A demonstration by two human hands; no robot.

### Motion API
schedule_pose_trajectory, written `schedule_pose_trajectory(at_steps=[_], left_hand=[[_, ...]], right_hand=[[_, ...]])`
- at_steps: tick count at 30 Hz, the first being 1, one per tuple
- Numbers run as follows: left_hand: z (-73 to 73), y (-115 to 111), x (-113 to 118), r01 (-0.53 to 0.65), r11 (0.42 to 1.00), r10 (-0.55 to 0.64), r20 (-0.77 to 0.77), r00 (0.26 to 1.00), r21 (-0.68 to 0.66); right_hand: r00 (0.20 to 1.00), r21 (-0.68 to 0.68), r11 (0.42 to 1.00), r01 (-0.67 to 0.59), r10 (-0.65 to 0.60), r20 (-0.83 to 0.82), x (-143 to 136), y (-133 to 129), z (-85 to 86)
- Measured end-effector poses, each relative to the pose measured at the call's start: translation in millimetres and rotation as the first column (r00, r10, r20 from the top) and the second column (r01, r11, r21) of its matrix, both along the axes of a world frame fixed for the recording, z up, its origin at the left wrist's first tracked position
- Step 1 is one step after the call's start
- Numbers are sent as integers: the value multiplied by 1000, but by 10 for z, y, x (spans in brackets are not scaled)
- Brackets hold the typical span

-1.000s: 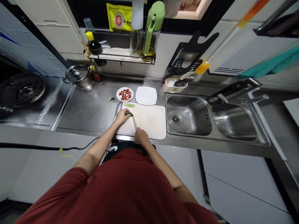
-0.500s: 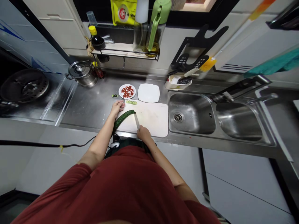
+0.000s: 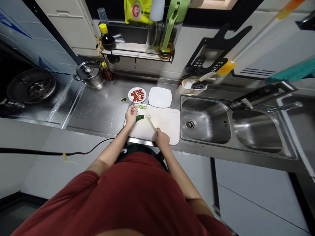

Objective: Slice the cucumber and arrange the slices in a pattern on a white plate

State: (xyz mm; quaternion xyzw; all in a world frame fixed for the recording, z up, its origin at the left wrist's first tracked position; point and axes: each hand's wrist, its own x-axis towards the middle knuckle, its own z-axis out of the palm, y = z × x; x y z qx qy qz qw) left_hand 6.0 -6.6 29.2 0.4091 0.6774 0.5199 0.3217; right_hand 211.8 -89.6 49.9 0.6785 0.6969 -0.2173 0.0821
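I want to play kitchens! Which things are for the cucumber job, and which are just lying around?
Being used: knife in the right hand; cucumber, partly behind the left hand; cutting board; cucumber slices; maybe the square plate and round plate.
Probably just there: lidded pot; yellow packet; green-topped bottle; teal cloth.

A round, lidded stainless-steel pot [image 3: 94, 79] stands on the counter, beside a small dark-red bottle with a yellow cap [image 3: 108, 74]. At far left sits a wide black pan [image 3: 24, 83]. The black-railed wall shelf [image 3: 134, 48] bears a dark bottle with a bright yellow cap [image 3: 107, 40], a clear bottle with a white top [image 3: 154, 31] and a clear jug with a green lid and handle [image 3: 171, 27]. Right of these, a cream oblong container [image 3: 190, 92] stands behind the double-basin stainless-steel sink [image 3: 232, 126]; a teal cloth [image 3: 290, 72] hangs above.
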Motion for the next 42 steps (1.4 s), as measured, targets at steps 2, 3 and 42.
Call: schedule_pose_trajectory(at_steps=[2,3,42], left_hand=[[-59,-169,191,104,995,-104,-157,982,-6],[-86,-250,271,149,989,-149,-195,969,-17],[48,-102,227,539,823,-547,-503,669,-179]], right_hand=[[1000,34,999,20,-20,11,39,5,-21],[999,54,998,27,-28,17,58,5,-30],[987,382,914,-137,93,132,442,89,-152]])
